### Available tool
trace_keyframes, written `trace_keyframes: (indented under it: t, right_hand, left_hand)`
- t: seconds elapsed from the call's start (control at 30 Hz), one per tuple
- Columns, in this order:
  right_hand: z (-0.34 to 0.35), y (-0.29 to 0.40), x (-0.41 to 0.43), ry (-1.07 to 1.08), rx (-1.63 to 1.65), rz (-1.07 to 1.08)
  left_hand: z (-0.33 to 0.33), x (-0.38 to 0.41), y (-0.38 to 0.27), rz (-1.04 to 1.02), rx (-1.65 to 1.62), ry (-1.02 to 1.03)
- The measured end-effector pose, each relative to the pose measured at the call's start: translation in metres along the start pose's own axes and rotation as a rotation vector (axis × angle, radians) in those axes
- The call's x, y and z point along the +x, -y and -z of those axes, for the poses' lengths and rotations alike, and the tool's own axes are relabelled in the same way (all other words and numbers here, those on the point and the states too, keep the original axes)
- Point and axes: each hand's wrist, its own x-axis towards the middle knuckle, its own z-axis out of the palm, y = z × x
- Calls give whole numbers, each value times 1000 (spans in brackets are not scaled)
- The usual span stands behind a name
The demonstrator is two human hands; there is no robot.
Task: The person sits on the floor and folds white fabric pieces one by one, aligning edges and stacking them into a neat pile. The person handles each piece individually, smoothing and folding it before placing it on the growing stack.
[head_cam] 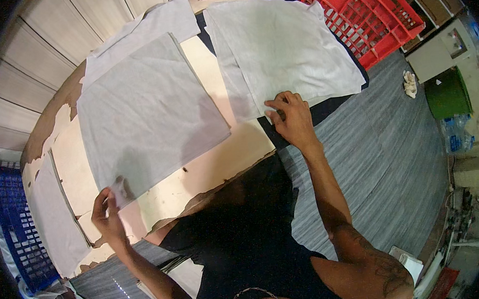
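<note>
A pale, thin fabric piece (148, 110) lies flat across the middle of the worktable. Its near left corner is lifted and slightly blurred, pinched between the thumb and fingers of my left hand (109, 218). On the right is a stack of white fabric pieces (286, 49), with dark fabric (329, 109) showing beneath its edges. My right hand (294, 120) is over the near edge of this stack, its thumb and index finger apart. Another white fabric piece (145, 30) lies partly under the middle one at the far side.
The worktable (207, 173) has a peeling, ragged covering. Folded white fabric (57, 218) lies at its left end, beside a blue plastic crate (20, 234). A red plastic crate (374, 16) stands at the far right. A green bin (447, 93) and plastic bottles (457, 134) line the grey floor (374, 151).
</note>
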Motion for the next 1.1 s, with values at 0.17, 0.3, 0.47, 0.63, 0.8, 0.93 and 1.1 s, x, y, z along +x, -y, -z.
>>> trace_keyframes:
  t: [0.17,0.3,0.47,0.63,0.8,0.93,1.1]
  right_hand:
    - [-1,0,7,7,47,-47]
    - [3,14,8,-90,-58,27]
    - [-10,-13,12,-40,117,-14]
    - [7,-10,27,-153,272,-84]
    - [32,23,24,-154,235,100]
    - [68,73,-1,-33,475,46]
    - [114,91,-17,94,470,-24]
  left_hand:
    - [-67,-15,-56,-27,-118,230]
    - [-91,-25,-82,-36,-115,334]
    - [-98,-29,-86,-38,-140,381]
    - [-97,-35,-91,-9,-150,429]
    - [-145,-60,-165,-561,-118,466]
    - [-191,-67,-198,-952,-40,548]
    - [-152,-53,-195,-823,-488,807]
